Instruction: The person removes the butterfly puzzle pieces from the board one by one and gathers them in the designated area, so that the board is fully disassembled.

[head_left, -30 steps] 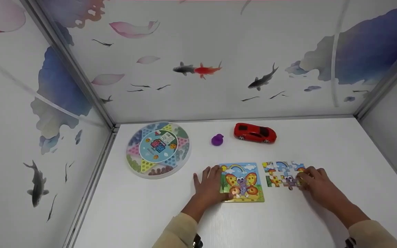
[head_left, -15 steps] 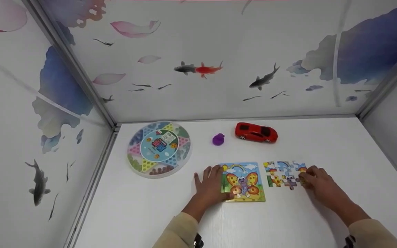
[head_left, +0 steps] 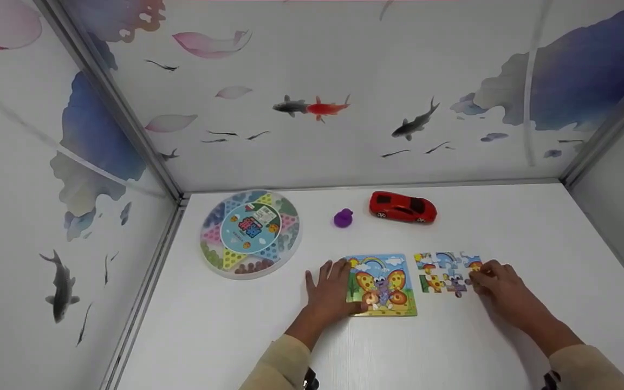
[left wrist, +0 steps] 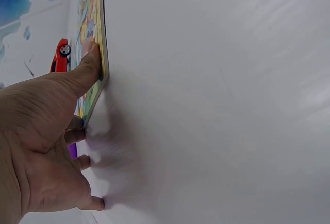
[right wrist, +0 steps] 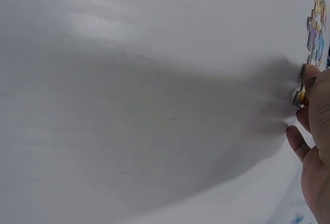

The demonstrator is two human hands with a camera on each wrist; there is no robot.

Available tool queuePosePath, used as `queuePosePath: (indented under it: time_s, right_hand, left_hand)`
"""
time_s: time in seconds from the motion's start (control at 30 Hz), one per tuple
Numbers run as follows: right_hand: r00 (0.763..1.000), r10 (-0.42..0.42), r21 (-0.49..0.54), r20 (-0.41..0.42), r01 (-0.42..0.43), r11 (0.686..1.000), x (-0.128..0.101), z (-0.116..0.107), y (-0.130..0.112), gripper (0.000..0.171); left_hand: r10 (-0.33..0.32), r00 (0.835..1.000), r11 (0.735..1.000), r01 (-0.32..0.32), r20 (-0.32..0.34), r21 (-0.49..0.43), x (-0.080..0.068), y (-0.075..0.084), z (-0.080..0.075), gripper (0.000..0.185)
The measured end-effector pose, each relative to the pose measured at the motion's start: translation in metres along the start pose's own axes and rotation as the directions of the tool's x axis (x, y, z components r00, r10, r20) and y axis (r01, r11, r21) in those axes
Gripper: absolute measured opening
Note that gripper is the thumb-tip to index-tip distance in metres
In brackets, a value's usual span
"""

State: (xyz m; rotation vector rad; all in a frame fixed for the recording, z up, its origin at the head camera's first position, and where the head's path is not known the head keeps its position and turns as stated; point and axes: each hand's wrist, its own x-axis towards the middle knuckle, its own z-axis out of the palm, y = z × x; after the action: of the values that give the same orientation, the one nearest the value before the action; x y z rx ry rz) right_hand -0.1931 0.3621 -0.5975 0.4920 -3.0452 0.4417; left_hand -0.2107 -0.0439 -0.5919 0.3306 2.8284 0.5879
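A white tabletop (head_left: 453, 346) sits boxed in by pale walls (head_left: 344, 81) painted with fish and petals.

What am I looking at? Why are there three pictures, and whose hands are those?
A person wears three cameras. The big picture comes from one on the head, looking down at a white table. The other two sit on the wrists, so they show each hand from very close. The left hand rests flat with its thumb on the butterfly puzzle board. The right hand touches the edge of the loose puzzle pieces, which lie next to the board. I cannot tell if it pinches one. Farther back lie a red toy car, a small purple toy and a round game board.
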Motion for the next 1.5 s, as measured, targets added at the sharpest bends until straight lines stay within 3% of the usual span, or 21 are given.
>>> queuePosePath:
  time_s: [0.3,0.5,0.8,1.0,1.27,1.5]
  right_hand:
    - [1.0,0.005,0.01,-0.02,-0.005,1.0,0.001,0.002,0.002,0.038]
    - [0.997,-0.029,-0.009,-0.068,0.029,1.0,0.007,0.003,-0.012,0.04]
    - [0.999,-0.042,0.022,-0.017,0.042,0.999,0.037,0.016,-0.069,0.046]
    - [0.995,-0.09,0.062,0.045,0.087,0.994,0.059,0.031,-0.117,0.041]
    - [0.956,-0.248,0.18,0.155,0.22,0.959,0.082,0.045,-0.17,0.035]
    - [0.935,-0.275,0.21,0.223,0.23,0.95,0.09,0.047,-0.19,0.031]
  left_hand:
    - [0.001,1.0,0.999,-0.002,0.028,0.033,0.0,-0.002,0.0,0.103]
    - [0.003,0.999,1.0,-0.004,0.035,0.017,-0.001,-0.003,-0.001,0.102]
    - [0.01,1.0,0.999,-0.011,0.018,0.039,0.002,-0.003,0.001,0.098]
    - [0.016,0.999,0.997,-0.018,0.041,0.07,0.002,-0.004,0.0,0.099]
    - [0.02,0.998,0.992,-0.027,0.064,0.122,0.001,-0.004,-0.004,0.099]
    - [0.016,0.996,0.985,-0.031,0.084,0.17,0.002,-0.002,-0.006,0.103]
